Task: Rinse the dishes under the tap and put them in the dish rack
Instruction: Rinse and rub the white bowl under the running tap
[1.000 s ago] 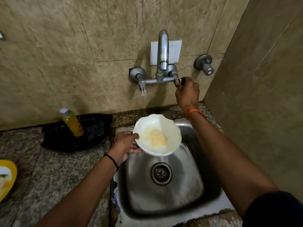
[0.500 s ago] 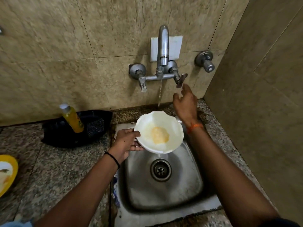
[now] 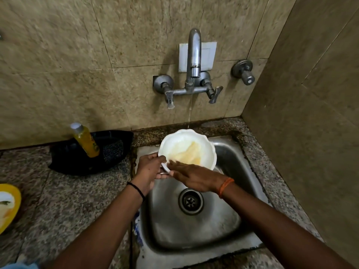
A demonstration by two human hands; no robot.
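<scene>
A person stands at a small steel sink (image 3: 229, 162) set into a speckled stone desk (image 3: 64, 195). The left hand (image 3: 149, 169) grips the near-left rim of a white bowl (image 3: 207, 150), holding it tilted above the sink under a thin stream from the wall tap (image 3: 194, 55). The right hand (image 3: 192, 176) lies flat with fingers straight, its fingertips (image 3: 172, 163) rubbing inside the bowl, where yellowish residue is smeared. The bowl looks light and rigid, probably plastic or ceramic; wet, it is likely slippery, so a firm pinch on the scalloped rim seems the safest hold. A yellow bottle (image 3: 85, 140) stands in a black tray (image 3: 64, 158) to the left. No dish rack is in view.
</scene>
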